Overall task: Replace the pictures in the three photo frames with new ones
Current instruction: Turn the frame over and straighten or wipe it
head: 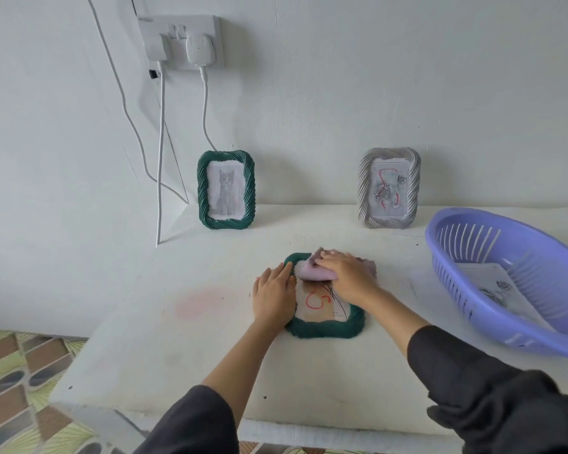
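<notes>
A red "5" stands on the picture (322, 311) in the flat green frame (325, 330); the grey frame (364, 191) seemingly shows another.

One head-worn wide-angle view looks forward and down, close over the tabletop (151, 339); the wall (358, 86) fills 12 o'clock, floor (20, 388) at 8 o'clock.
</notes>
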Demonstrator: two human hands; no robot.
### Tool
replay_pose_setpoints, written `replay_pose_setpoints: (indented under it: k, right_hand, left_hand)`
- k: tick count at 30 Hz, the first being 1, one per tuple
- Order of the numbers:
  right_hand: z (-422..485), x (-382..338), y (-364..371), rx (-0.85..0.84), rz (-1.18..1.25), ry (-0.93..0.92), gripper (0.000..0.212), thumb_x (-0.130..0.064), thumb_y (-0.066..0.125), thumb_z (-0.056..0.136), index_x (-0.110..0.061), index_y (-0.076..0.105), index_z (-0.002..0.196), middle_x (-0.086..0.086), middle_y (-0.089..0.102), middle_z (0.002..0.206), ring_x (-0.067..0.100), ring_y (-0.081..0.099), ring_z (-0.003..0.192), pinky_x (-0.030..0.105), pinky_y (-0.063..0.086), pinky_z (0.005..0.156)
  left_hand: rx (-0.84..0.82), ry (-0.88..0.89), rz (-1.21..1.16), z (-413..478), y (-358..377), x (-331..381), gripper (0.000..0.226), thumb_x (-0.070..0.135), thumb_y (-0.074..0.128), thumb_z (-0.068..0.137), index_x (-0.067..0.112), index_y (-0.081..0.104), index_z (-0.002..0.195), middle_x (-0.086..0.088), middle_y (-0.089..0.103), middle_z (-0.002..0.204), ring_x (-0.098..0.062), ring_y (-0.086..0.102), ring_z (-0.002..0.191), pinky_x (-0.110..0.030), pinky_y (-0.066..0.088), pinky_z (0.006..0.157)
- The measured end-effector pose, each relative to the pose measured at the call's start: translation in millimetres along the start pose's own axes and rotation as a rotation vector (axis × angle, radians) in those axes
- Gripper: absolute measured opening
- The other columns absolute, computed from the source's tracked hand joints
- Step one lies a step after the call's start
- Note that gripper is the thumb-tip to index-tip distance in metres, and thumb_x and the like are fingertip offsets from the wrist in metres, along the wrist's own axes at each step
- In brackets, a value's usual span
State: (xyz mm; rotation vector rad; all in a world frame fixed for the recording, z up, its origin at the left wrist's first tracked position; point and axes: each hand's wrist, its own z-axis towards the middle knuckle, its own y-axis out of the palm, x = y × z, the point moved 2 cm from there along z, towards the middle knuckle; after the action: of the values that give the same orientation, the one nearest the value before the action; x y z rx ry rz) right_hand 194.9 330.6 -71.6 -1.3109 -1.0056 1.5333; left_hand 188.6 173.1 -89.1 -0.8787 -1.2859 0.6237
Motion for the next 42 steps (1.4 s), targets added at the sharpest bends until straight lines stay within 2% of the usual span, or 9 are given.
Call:
replay_pose_setpoints:
  k: [8, 13, 16, 19, 22, 28, 33, 37, 42]
  right_hand:
    - [-68, -8, -7, -0.193, 0.194, -0.373, 0.063, 0.014, 0.037, 0.076, -0.017, 0.056, 0.128, -0.005, 0.051, 0.138, -0.004, 0.033, 0.129, 0.010, 0.011, 0.109]
    - [-32, 20, -26, -0.101, -0.021, -0.168, 0.064, 0.010, 0.035, 0.086, -0.031, 0.048, 0.133, -0.015, 0.031, 0.147, 0.007, 0.030, 0.135, 0.038, 0.019, 0.118]
    - [-13, 7, -15, -0.046, 0.008, -0.100, 0.062, 0.010, 0.035, 0.087, -0.025, 0.043, 0.138, -0.005, 0.032, 0.151, 0.014, 0.024, 0.142, 0.034, 0.012, 0.120]
    - [-33, -9, -8, -0.159, 0.118, -0.259, 0.063, 0.014, 0.037, 0.083, -0.020, 0.047, 0.135, -0.011, 0.036, 0.146, 0.003, 0.022, 0.139, 0.023, 0.005, 0.117]
    - [-64, 6, -15, -0.281, 0.189, -0.368, 0.068, 0.016, 0.037, 0.073, -0.019, 0.056, 0.128, -0.009, 0.046, 0.141, -0.001, 0.031, 0.133, 0.025, 0.014, 0.118]
    - [-21, 33, -26, -0.132, 0.035, -0.127, 0.065, 0.012, 0.036, 0.084, -0.031, 0.053, 0.129, -0.008, 0.043, 0.146, 0.016, 0.034, 0.138, 0.042, 0.023, 0.116]
    - [-21, 1, -8, -0.134, 0.109, -0.194, 0.055, 0.010, 0.038, 0.088, -0.022, 0.054, 0.129, -0.005, 0.043, 0.145, 0.013, 0.032, 0.139, 0.027, 0.017, 0.114]
    - [-57, 16, -17, -0.256, 0.172, -0.326, 0.059, 0.013, 0.040, 0.081, -0.022, 0.059, 0.125, -0.012, 0.048, 0.140, -0.005, 0.030, 0.131, 0.023, 0.012, 0.118]
    - [-27, 23, -29, -0.135, 0.096, -0.110, 0.059, 0.013, 0.037, 0.087, -0.025, 0.052, 0.131, -0.005, 0.040, 0.147, 0.015, 0.030, 0.140, 0.033, 0.015, 0.118]
  left_hand:
    - [0.022, 0.018, 0.048, 3, 1, -3, 0.046, 0.025, 0.028, 0.100, 0.025, 0.031, 0.146, 0.008, 0.032, 0.153, -0.020, 0.024, 0.142, -0.032, 0.017, 0.117]
    - [0.009, 0.043, 0.087, 3, 1, -3, 0.045, 0.028, 0.026, 0.101, 0.025, 0.030, 0.146, 0.008, 0.031, 0.153, -0.019, 0.024, 0.141, -0.033, 0.017, 0.117]
    - [0.007, 0.041, 0.090, 2, 1, -3, 0.045, 0.028, 0.026, 0.101, 0.025, 0.030, 0.146, 0.008, 0.030, 0.154, -0.019, 0.024, 0.141, -0.033, 0.017, 0.117]
    - [0.004, 0.030, 0.086, 3, 2, -4, 0.045, 0.028, 0.026, 0.101, 0.026, 0.030, 0.146, 0.008, 0.030, 0.154, -0.020, 0.024, 0.142, -0.032, 0.016, 0.116]
    - [0.006, 0.033, 0.083, 3, 2, -4, 0.046, 0.028, 0.026, 0.101, 0.025, 0.030, 0.146, 0.008, 0.031, 0.153, -0.020, 0.023, 0.142, -0.032, 0.016, 0.117]
    - [-0.005, 0.038, 0.092, 4, 1, -4, 0.046, 0.029, 0.025, 0.101, 0.025, 0.028, 0.147, 0.008, 0.030, 0.154, -0.020, 0.022, 0.142, -0.032, 0.015, 0.117]
    - [-0.007, 0.026, 0.086, 5, 3, -5, 0.046, 0.029, 0.026, 0.101, 0.026, 0.029, 0.147, 0.007, 0.029, 0.154, -0.020, 0.022, 0.143, -0.033, 0.016, 0.118]
    - [-0.004, 0.037, 0.076, 4, 3, -4, 0.046, 0.028, 0.025, 0.101, 0.025, 0.029, 0.147, 0.007, 0.030, 0.154, -0.021, 0.022, 0.143, -0.033, 0.017, 0.118]
    - [-0.014, 0.040, 0.069, 3, 1, -3, 0.046, 0.028, 0.025, 0.101, 0.026, 0.028, 0.147, 0.008, 0.028, 0.155, -0.021, 0.020, 0.143, -0.033, 0.016, 0.117]
